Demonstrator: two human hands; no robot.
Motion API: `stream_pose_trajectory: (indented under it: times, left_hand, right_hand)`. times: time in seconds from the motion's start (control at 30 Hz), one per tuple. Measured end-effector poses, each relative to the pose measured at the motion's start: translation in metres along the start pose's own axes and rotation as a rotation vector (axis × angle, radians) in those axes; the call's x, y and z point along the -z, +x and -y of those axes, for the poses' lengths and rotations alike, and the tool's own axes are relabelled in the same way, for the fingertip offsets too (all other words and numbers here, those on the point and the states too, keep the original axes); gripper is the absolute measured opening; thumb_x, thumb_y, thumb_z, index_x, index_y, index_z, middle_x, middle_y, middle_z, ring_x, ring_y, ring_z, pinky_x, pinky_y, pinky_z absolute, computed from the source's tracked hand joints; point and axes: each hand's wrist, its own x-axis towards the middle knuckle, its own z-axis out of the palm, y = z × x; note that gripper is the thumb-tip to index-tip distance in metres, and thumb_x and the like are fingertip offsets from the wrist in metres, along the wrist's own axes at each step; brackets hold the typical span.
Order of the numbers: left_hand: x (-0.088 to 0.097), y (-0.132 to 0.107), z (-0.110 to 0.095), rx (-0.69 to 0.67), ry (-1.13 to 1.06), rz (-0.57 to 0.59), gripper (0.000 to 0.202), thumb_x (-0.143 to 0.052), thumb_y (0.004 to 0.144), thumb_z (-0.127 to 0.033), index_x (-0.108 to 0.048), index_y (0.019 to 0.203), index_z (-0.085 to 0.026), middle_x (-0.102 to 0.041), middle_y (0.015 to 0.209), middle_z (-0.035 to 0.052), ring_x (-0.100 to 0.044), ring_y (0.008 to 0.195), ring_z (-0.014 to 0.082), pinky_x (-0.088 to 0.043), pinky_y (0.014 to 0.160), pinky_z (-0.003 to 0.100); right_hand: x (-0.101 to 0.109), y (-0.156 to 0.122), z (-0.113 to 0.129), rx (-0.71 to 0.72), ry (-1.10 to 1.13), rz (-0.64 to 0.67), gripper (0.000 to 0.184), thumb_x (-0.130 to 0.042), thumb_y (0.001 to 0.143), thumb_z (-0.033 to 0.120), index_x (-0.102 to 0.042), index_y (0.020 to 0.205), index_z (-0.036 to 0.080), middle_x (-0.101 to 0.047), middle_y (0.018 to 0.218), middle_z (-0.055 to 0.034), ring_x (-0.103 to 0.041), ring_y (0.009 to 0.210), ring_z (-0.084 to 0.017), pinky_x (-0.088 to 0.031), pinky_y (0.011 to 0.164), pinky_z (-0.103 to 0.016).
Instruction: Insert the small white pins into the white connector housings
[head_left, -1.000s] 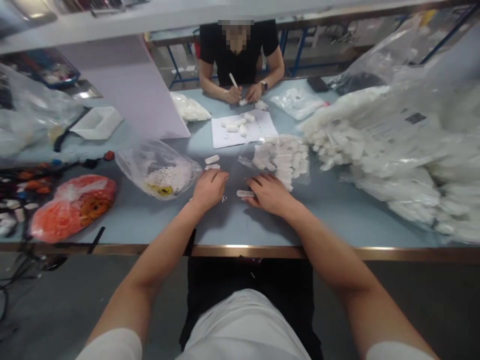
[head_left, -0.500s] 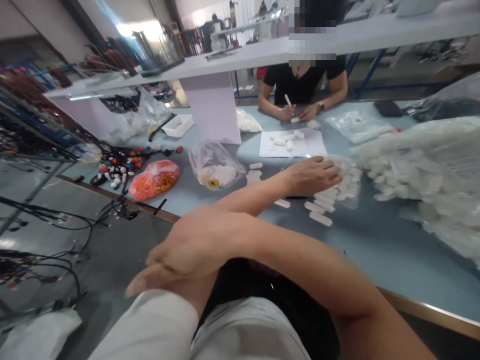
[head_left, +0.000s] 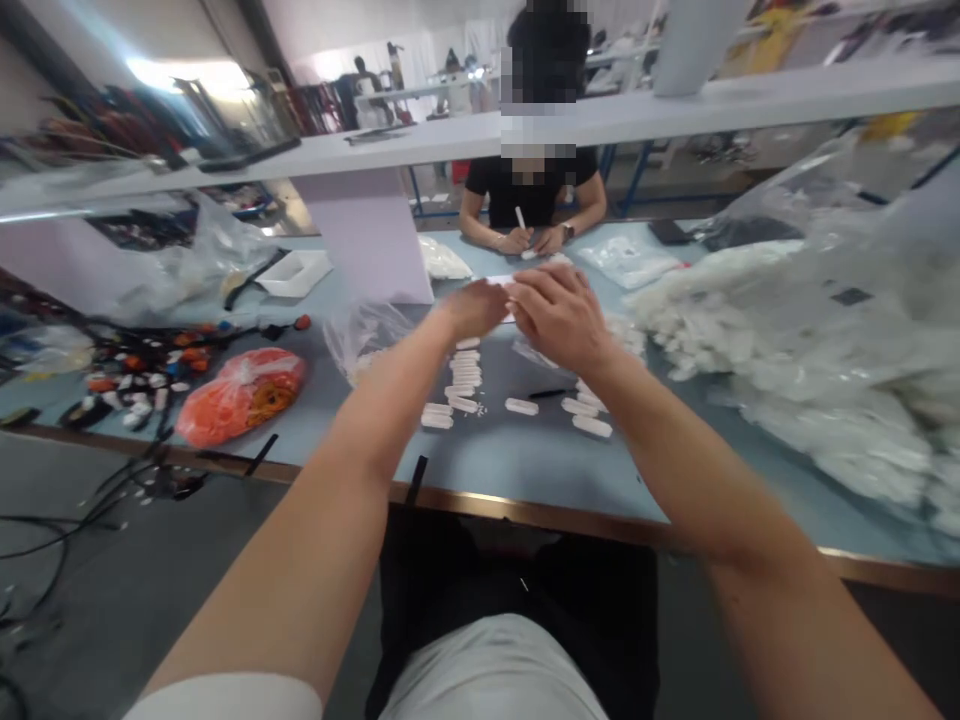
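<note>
My left hand (head_left: 480, 308) and my right hand (head_left: 561, 312) meet over the far part of the table, above the white paper sheet (head_left: 495, 284). The left one is blurred, and its fingertips are partly hidden by the right. My right hand's fingers are bent and pressed together; anything inside them is hidden. Below the hands lies a row of small white oblong plastic pieces (head_left: 466, 372). One such plastic piece (head_left: 522, 406) lies apart, and several more, including a nearer white piece (head_left: 592, 426), lie by my right forearm. A thin black stick-like thing (head_left: 551, 393) rests between them.
A co-worker (head_left: 534, 190) across the table holds a white pen (head_left: 520, 218). Large clear bags of white parts (head_left: 787, 330) fill the right side. To the left are an orange-filled bag (head_left: 240, 395), a clear bag (head_left: 360, 335), a white tray (head_left: 296, 273) and cables (head_left: 142, 370). A shelf (head_left: 450, 140) crosses above.
My right hand has swung from the lower left, over my left wrist, up to the far table. My left hand has left the white pieces on the right. The view has turned right.
</note>
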Motion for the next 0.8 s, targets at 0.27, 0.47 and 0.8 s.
stream_pose_trajectory:
  times: [0.27, 0.47, 0.8]
  left_hand:
    - [0.022, 0.004, 0.058, 0.414, -0.007, -0.219, 0.036, -0.056, 0.093, -0.038, -0.056, 0.122, -0.016, -0.058, 0.123, 0.0097, -0.059, 0.106, 0.021, -0.052, 0.09, 0.044]
    - [-0.023, -0.062, -0.01, 0.312, -0.208, -0.006, 0.016, -0.061, 0.088, -0.028, -0.069, 0.096, -0.017, -0.072, 0.086, -0.0026, -0.061, 0.073, 0.0109, -0.052, 0.073, 0.026]
    - [-0.067, -0.109, -0.051, -0.022, -0.221, 0.152, 0.019, -0.05, 0.093, -0.021, -0.069, 0.095, -0.02, -0.072, 0.09, 0.005, -0.066, 0.084, 0.0183, -0.053, 0.077, 0.032]
  right_hand:
    - [-0.022, -0.047, -0.045, -0.191, -0.146, 0.093, 0.035, -0.033, 0.097, 0.022, -0.064, 0.113, 0.012, -0.065, 0.109, -0.0155, -0.051, 0.105, -0.028, -0.037, 0.09, -0.04]
    - [-0.044, -0.08, -0.001, -0.036, -0.023, 0.485, 0.034, -0.053, 0.092, 0.044, -0.069, 0.098, 0.015, -0.067, 0.098, -0.0122, -0.056, 0.099, -0.026, -0.038, 0.085, -0.037]
    - [-0.056, -0.092, 0.006, -0.023, -0.004, 0.593, 0.023, -0.057, 0.092, 0.034, -0.069, 0.096, 0.015, -0.065, 0.097, -0.0111, -0.057, 0.096, -0.025, -0.037, 0.081, -0.036]
